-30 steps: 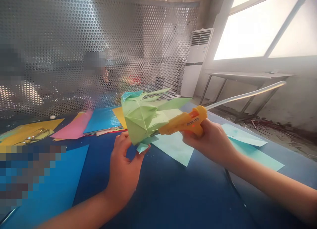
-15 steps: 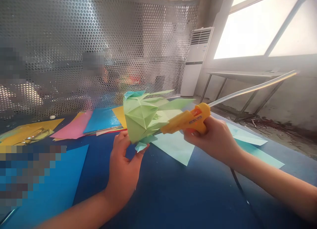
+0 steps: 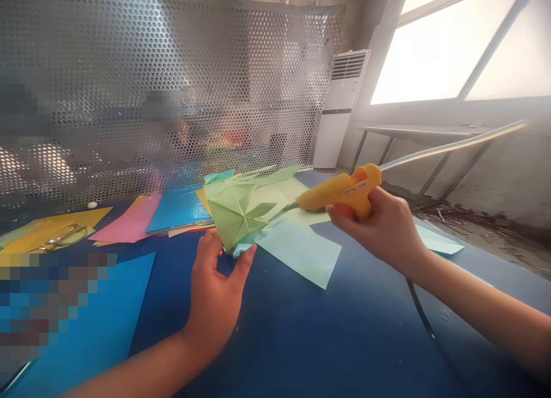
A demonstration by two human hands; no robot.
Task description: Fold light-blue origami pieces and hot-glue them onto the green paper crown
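Note:
A folded light-green paper piece (image 3: 235,211) with pale-blue parts at its top and bottom is pinched from below by my left hand (image 3: 217,289). My right hand (image 3: 383,229) is wrapped round the handle of a yellow glue gun (image 3: 340,191). The gun's metal nozzle points left, close to the green folds on the right side of the piece. A long clear glue stick (image 3: 451,147) sticks out of the gun's back. Beneath and behind the nozzle lie a pale-blue sheet (image 3: 303,254) and a pale yellow-green sheet (image 3: 316,215).
Pink paper (image 3: 127,219), a blue pack (image 3: 178,209) and yellow paper with glasses (image 3: 64,237) lie at the back left of the blue table (image 3: 301,340). A large blue sheet (image 3: 99,323) is at left. A perforated metal screen (image 3: 215,71) stands behind. A black cord (image 3: 419,309) hangs below the gun.
The glue gun in my right hand has moved right, away from the green piece. The paper piece has turned and tilted slightly in my left hand.

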